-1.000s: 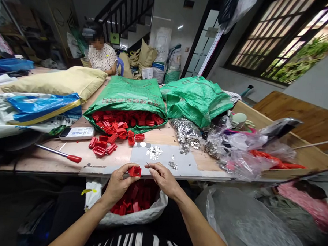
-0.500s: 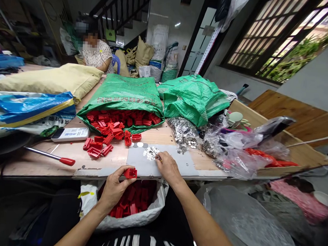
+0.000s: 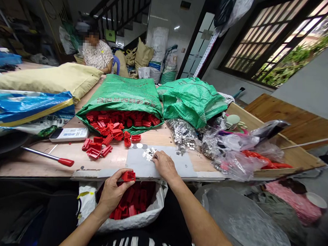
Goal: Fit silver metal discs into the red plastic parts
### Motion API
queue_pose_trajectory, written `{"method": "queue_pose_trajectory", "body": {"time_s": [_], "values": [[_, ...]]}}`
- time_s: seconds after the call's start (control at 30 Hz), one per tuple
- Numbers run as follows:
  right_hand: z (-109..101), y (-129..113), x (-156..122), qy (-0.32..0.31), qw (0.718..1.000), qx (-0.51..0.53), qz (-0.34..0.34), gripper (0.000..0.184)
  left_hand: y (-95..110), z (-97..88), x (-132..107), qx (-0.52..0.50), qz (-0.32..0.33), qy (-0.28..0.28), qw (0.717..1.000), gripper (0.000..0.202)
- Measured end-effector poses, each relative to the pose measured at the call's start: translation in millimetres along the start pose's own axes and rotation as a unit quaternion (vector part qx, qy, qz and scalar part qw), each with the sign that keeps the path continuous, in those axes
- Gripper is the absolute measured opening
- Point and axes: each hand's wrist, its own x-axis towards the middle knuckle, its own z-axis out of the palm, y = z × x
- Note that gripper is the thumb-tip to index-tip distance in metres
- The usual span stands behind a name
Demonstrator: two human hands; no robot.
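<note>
Between the thumb and fingers of my left hand is a red plastic housing, its hollow side facing right, held just above the open white sack of similar red parts. My right hand is pinched at the right edge of a small pile of shiny silver metal pieces. A thin dark tip shows at its fingertips, too small to make out. The pile lies on a grey sheet on the table. Several loose red housings lie to the left of the sheet.
A green sack spills red housings onto the table. Beside it lie another green sack and a bag of silver pieces. A red-handled lever and a white box are on the left. Across the table sits a person.
The view has shifted slightly. My right hand stays by the silver pieces, and my left hand still holds the red housing over the sack.
</note>
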Motion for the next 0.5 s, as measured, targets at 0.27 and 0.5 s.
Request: {"method": "queue_pose_trajectory", "body": {"time_s": [0.27, 0.5], "values": [[0.0, 3.6, 0.8, 0.001, 1.000, 0.004, -0.015, 0.009, 0.7, 0.6, 0.2, -0.010, 0.001, -0.001, 1.000, 0.031], [4.3, 3.7, 4.3, 0.000, 1.000, 0.007, -0.023, 0.007, 1.2, 0.1, -0.5, -0.013, -0.002, 0.000, 1.000, 0.032]]}}
